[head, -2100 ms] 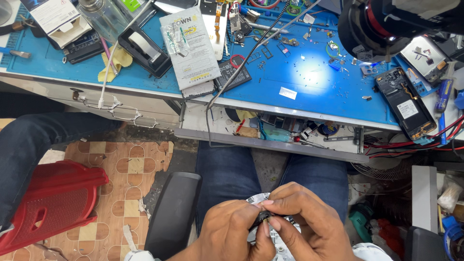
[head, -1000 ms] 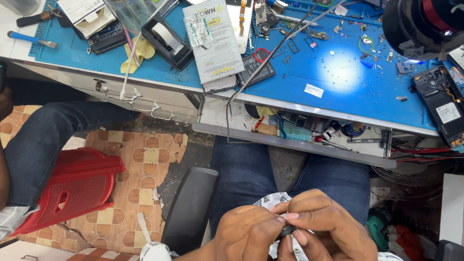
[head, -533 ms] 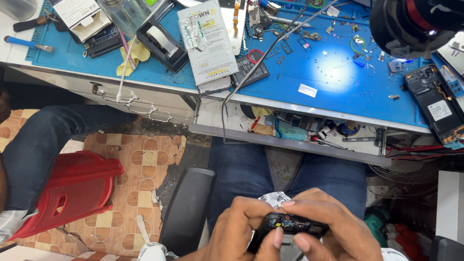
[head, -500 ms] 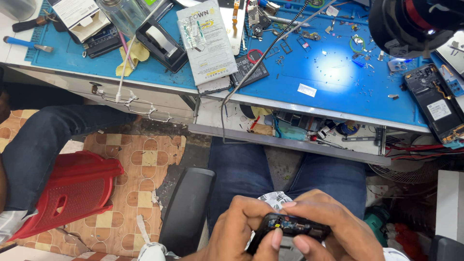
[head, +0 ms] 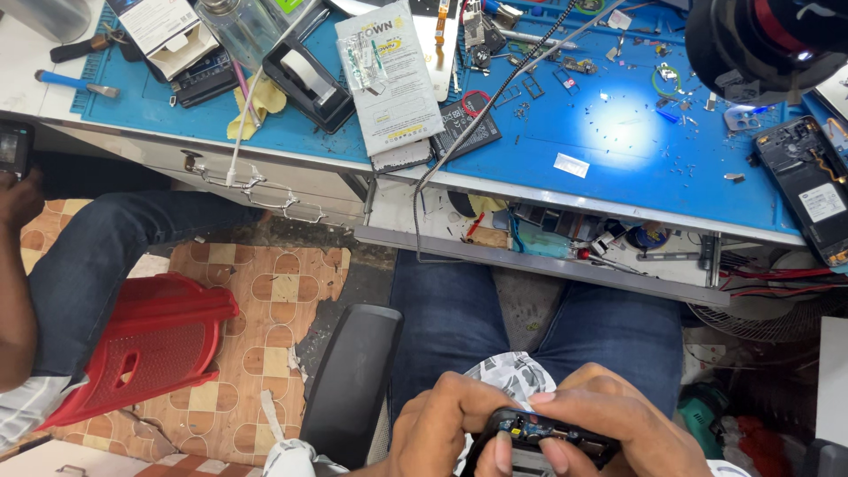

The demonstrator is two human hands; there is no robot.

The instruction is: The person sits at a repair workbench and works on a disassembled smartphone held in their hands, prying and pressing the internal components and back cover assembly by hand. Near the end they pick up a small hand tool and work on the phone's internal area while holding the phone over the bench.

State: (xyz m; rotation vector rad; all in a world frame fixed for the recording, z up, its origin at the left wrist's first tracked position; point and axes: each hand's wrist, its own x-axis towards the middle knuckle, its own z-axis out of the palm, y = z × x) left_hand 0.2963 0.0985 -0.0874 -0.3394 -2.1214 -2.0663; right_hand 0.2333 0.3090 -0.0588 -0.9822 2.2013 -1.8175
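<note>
The left hand and the right hand were low in the view, at 6 o'clock, above the person's lap in blue jeans. Both hands were closed around a small black device with an exposed circuit board; the fingers pressed on its top edge from both sides. Just behind the hands, at 12 o'clock from them, a white patterned cloth lay on the lap, touching the left hand.

At 9 o'clock from the hands stood the black armrest of a chair, and further to 9 o'clock a red plastic stool on the tiled floor. Another person sat there, with a leg in jeans and a hand holding a phone at the left edge.

At 12 o'clock was the table with a blue mat. An open drawer under it held small tools. On the table lay a white packet, a black tape dispenser, a black battery and, at 2 o'clock, an opened phone. A black lamp head hung above the mat.
</note>
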